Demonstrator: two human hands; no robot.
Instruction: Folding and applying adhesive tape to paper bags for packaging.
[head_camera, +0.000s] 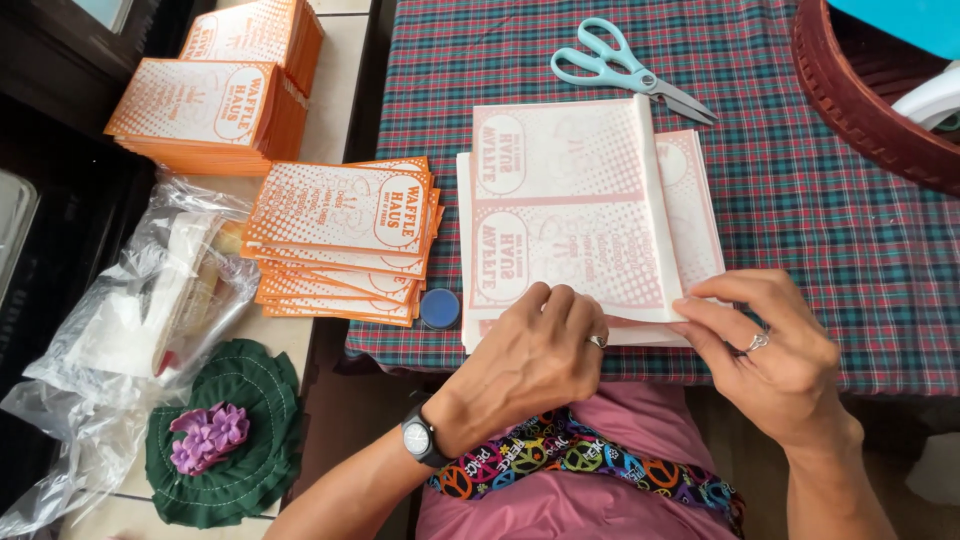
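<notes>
Both hands wear a ring, with a black wristwatch (417, 438) on the left wrist and pink clothing (590, 500).
</notes>
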